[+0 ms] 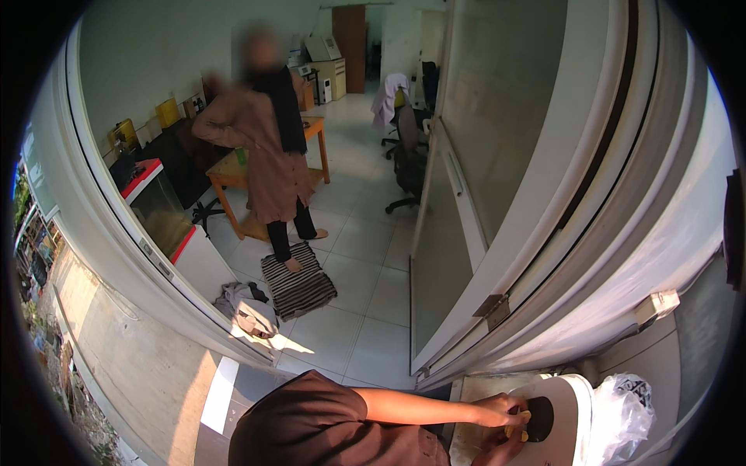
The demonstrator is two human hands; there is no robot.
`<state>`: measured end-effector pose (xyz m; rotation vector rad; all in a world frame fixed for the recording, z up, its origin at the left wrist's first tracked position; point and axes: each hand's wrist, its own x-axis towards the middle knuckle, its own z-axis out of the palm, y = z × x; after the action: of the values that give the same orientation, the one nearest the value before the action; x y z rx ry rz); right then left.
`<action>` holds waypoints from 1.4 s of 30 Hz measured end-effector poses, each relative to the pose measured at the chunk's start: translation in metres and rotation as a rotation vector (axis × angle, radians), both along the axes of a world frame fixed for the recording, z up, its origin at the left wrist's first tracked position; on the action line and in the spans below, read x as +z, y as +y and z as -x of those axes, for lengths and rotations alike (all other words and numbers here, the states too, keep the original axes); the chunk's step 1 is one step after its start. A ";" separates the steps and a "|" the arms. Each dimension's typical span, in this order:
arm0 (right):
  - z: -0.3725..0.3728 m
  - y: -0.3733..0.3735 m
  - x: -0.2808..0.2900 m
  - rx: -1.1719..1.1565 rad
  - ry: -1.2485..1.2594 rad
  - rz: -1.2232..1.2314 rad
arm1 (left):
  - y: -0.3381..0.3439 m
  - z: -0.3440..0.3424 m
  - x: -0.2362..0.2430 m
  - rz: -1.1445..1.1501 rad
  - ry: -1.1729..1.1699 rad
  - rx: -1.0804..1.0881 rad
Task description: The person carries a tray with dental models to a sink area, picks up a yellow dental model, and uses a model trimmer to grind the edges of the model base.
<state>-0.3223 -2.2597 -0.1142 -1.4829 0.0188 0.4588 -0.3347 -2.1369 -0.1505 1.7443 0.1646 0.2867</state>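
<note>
At the lower right, my left hand [496, 409] reaches across from a brown sleeve, its fingers closed on a small yellow piece [519, 424] too small to identify. My right hand [503, 448] is just below, fingers bent around the same piece, partly cut off by the lower edge. Both hands are close together over the left edge of a dark oval area [540, 419] on top of a white, rounded-cornered object [573, 408]. Whether that dark area is an opening or a flat patch, I cannot tell.
A clear plastic bag [624, 412] lies right of the white object. Ahead, an open glazed door [466, 210] borders a tiled room [357, 268]. Inside, a person [272, 155] stands near a striped mat [299, 281], a wooden table [313, 126] and office chairs [406, 155]. Grey cloth [245, 303] lies by the threshold.
</note>
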 end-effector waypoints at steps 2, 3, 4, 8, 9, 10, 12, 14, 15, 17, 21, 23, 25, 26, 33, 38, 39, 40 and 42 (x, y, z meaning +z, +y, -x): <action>-0.001 -0.002 -0.005 -0.019 0.041 -0.029 | -0.003 0.001 -0.007 -0.035 0.048 -0.071; -0.001 -0.001 -0.008 -0.028 0.045 -0.061 | -0.004 0.000 -0.010 -0.009 -0.001 -0.070; -0.001 0.000 -0.012 -0.034 0.051 -0.089 | -0.004 -0.001 -0.015 0.017 -0.050 -0.069; -0.004 0.001 -0.024 -0.067 0.064 -0.172 | -0.003 -0.008 -0.031 0.087 -0.040 -0.052; -0.004 0.000 -0.025 -0.084 0.068 -0.181 | -0.003 -0.009 -0.034 0.078 -0.044 -0.045; -0.005 0.002 -0.026 -0.095 0.071 -0.198 | -0.004 -0.010 -0.037 0.070 -0.048 -0.038; -0.005 0.004 -0.025 -0.127 0.048 -0.142 | -0.003 -0.011 -0.039 0.061 -0.044 -0.043; -0.006 0.002 -0.031 -0.105 0.026 -0.130 | 0.001 -0.011 -0.037 0.059 -0.029 -0.069; -0.009 -0.004 -0.040 -0.067 0.016 -0.149 | 0.004 -0.008 -0.031 0.089 0.006 -0.091; -0.014 -0.008 -0.049 -0.021 0.018 -0.164 | 0.009 -0.002 -0.015 0.156 0.078 -0.139; -0.015 -0.008 -0.051 -0.009 0.032 -0.161 | 0.013 0.005 -0.009 0.262 0.126 -0.181; -0.013 -0.006 -0.048 -0.034 -0.007 -0.133 | 0.013 0.001 -0.015 0.052 0.046 -0.193; -0.009 -0.007 -0.046 -0.047 -0.051 -0.085 | 0.011 -0.002 -0.020 0.080 0.051 -0.201; -0.007 -0.005 -0.046 -0.054 -0.084 -0.052 | 0.011 -0.003 -0.021 0.093 0.053 -0.206; -0.003 -0.006 -0.028 -0.083 -0.206 0.192 | 0.006 -0.009 -0.037 0.061 0.066 -0.185; -0.004 -0.004 -0.026 -0.103 -0.122 0.127 | 0.007 -0.011 -0.028 0.056 0.101 -0.210; -0.005 -0.005 -0.029 -0.097 -0.147 0.142 | 0.007 -0.011 -0.022 0.084 0.123 -0.221; -0.005 -0.005 -0.031 -0.078 -0.164 0.153 | 0.009 -0.007 -0.012 0.110 0.154 -0.219; -0.004 -0.008 -0.034 -0.035 -0.093 0.161 | 0.008 -0.003 -0.011 0.117 0.163 -0.205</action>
<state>-0.3179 -2.2673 -0.1487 -1.6583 0.0082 0.3665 -0.3318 -2.1288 -0.1611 1.6523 0.1165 -0.0153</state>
